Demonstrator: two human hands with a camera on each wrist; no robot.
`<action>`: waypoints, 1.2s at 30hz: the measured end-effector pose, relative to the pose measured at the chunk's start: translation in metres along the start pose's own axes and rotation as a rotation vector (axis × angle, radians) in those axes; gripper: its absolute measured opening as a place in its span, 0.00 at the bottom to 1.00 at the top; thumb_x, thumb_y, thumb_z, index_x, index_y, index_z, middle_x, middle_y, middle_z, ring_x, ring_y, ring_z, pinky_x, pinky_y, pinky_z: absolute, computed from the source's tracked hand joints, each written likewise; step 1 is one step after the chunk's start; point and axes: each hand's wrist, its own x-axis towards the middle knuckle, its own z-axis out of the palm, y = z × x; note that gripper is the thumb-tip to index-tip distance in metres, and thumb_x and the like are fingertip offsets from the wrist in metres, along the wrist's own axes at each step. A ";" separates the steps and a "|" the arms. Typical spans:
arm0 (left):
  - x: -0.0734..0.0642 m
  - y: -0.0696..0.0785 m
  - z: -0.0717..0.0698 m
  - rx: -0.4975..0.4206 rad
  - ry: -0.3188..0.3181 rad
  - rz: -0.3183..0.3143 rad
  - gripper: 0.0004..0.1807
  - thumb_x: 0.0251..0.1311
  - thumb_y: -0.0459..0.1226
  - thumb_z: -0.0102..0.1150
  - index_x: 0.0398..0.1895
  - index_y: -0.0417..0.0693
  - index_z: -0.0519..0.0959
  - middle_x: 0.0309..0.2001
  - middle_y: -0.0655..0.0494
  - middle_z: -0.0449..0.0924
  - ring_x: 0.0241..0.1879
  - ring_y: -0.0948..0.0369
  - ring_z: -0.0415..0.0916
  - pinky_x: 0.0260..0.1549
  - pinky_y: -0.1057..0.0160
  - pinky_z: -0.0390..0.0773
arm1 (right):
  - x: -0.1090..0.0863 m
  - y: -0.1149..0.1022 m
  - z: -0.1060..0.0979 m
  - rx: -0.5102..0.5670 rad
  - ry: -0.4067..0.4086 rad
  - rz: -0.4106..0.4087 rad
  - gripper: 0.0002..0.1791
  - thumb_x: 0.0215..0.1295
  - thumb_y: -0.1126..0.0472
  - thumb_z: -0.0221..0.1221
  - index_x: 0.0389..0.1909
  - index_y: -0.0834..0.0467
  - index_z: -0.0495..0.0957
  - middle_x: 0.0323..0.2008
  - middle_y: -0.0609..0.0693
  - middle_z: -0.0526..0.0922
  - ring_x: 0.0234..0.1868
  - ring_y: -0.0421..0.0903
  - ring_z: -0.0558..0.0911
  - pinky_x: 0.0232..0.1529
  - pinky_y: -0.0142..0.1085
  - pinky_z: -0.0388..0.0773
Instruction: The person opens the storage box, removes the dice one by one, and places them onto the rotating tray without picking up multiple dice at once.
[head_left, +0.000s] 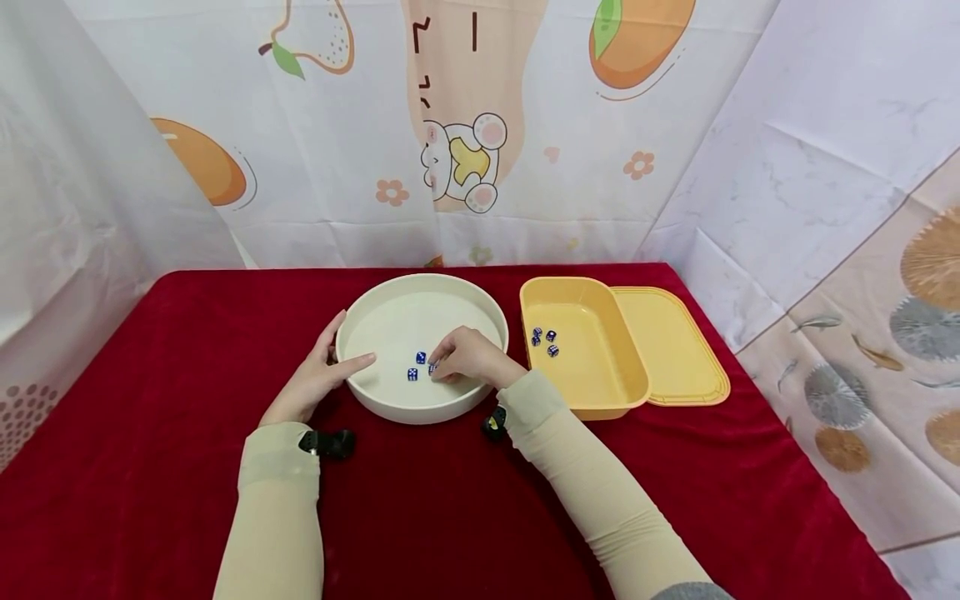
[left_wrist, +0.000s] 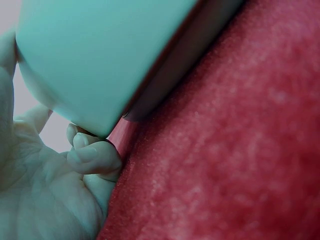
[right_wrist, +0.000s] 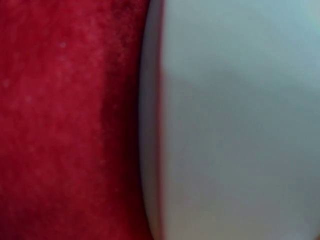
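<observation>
Left grip (head_left: 313, 381), thumb spread wide, holds the white bowl (head_left: 405, 321); right grip (head_left: 467, 356) pinches a blue die (head_left: 432, 367). Only the left wrist view shows fingers (left_wrist: 92, 156) curled near the bowl's base.

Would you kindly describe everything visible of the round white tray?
The round white tray is shallow and smooth, perhaps plastic, with a low wall and a base beneath. It rests on the red cloth, left of the yellow box. Blue dice lie inside; the left hand holds its rim, the right hand reaches in.
</observation>
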 end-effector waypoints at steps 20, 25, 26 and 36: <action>0.002 -0.001 0.000 -0.004 -0.001 -0.008 0.55 0.62 0.52 0.64 0.79 0.72 0.33 0.47 0.51 0.62 0.38 0.63 0.65 0.33 0.69 0.70 | -0.005 -0.002 0.000 0.071 0.070 -0.057 0.10 0.61 0.63 0.67 0.43 0.61 0.87 0.23 0.54 0.83 0.24 0.42 0.76 0.25 0.28 0.71; 0.002 0.000 0.000 -0.004 0.003 0.002 0.55 0.62 0.53 0.64 0.80 0.71 0.34 0.46 0.50 0.63 0.36 0.64 0.66 0.32 0.69 0.69 | -0.008 -0.004 -0.001 0.141 0.070 -0.058 0.12 0.61 0.64 0.67 0.45 0.63 0.86 0.32 0.54 0.87 0.28 0.40 0.81 0.34 0.31 0.81; 0.002 -0.001 0.001 -0.002 0.003 0.001 0.55 0.62 0.53 0.64 0.80 0.70 0.34 0.46 0.50 0.63 0.36 0.64 0.66 0.32 0.69 0.69 | -0.009 -0.005 -0.002 0.156 0.069 -0.059 0.12 0.61 0.65 0.67 0.46 0.64 0.86 0.33 0.54 0.87 0.29 0.39 0.81 0.36 0.32 0.82; 0.001 0.000 0.000 0.001 -0.009 -0.016 0.56 0.62 0.54 0.63 0.80 0.71 0.31 0.66 0.43 0.57 0.50 0.59 0.65 0.38 0.68 0.70 | -0.016 -0.013 -0.016 0.301 0.066 -0.090 0.17 0.67 0.65 0.62 0.54 0.69 0.80 0.47 0.65 0.84 0.29 0.38 0.82 0.42 0.36 0.84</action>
